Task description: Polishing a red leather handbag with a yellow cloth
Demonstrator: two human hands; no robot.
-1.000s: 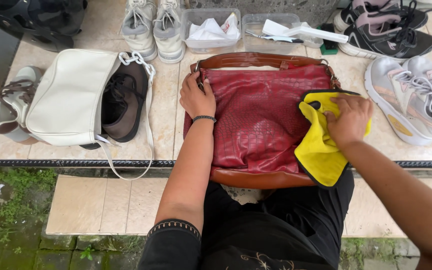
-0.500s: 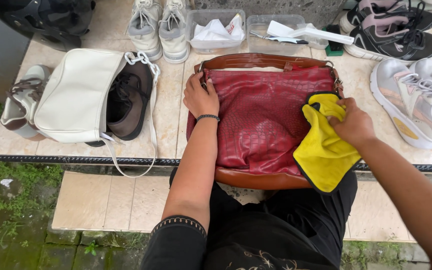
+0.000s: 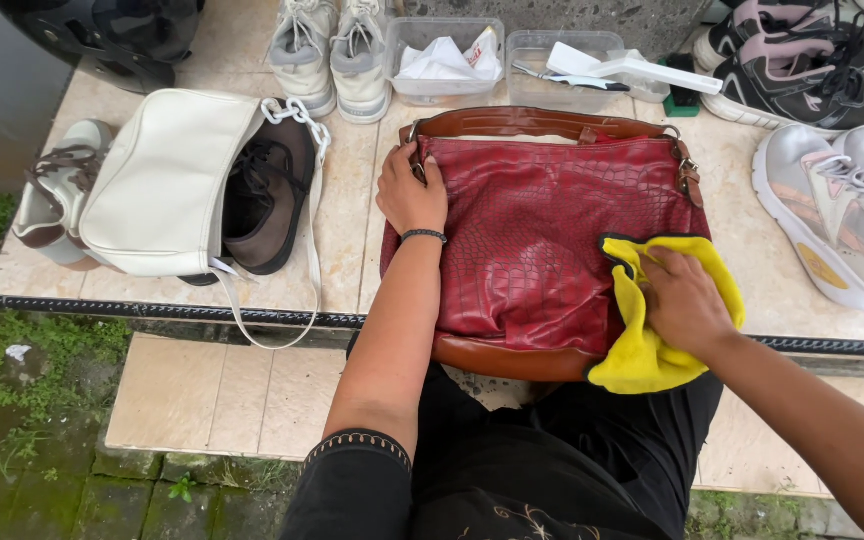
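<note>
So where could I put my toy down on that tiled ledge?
Bare tile shows between the brown shoe and the red bag, and a strip by the grey sneakers at the front edge. The back row with the white sneakers and plastic tubs is crowded.

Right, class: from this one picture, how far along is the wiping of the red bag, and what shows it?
Done: hard to judge; no wiped patch stands out on the red bag. In hand: the right hand presses a yellow cloth on the bag's lower right corner, while the left hand holds its upper left corner. Left: the white bag and grey shoes lie untouched beside it.
</note>
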